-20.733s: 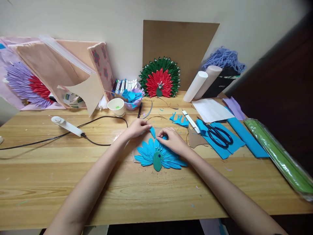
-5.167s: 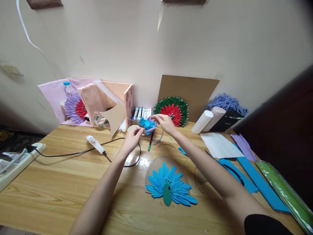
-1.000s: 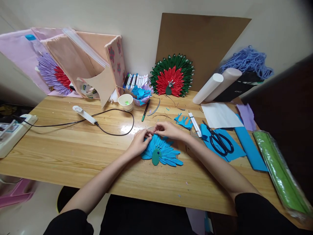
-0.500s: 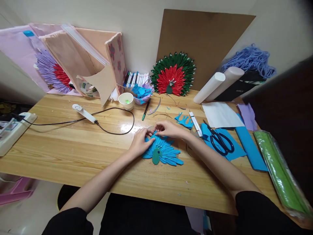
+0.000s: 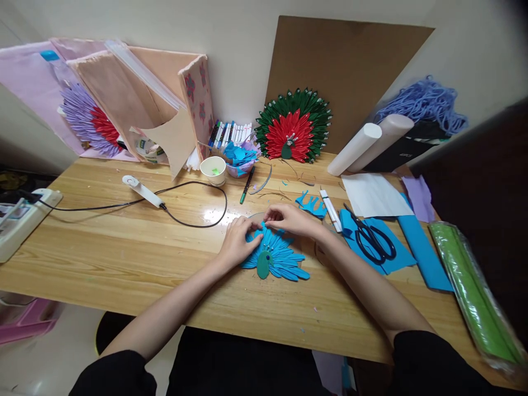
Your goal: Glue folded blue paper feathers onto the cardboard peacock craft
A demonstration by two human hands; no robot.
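A blue crepe-paper peacock (image 5: 289, 261) with a fan of folded feathers and a green oval body (image 5: 263, 265) lies on the wooden table in front of me. My left hand (image 5: 239, 240) rests over the fan's upper left, thumb and fingers closed on its top feathers. From the right comes my right hand (image 5: 291, 220), its thumb and index finger pinched on a blue paper feather (image 5: 264, 225) at the fan's top edge. Both sets of fingertips nearly meet there, and they partly hide the feather's tip.
Black scissors (image 5: 374, 242) lie on blue paper to the right, near a white marker (image 5: 330, 210). A paper cup (image 5: 213, 170), a green-tipped pen (image 5: 247, 185) and a looped black cable (image 5: 226, 206) lie beyond my hands. A green-and-red paper peacock (image 5: 309, 143) leans at the back.
My right hand has shifted very slightly to the right at the fan's top edge. My left hand stays on the feathers, and the peacock lies almost as before.
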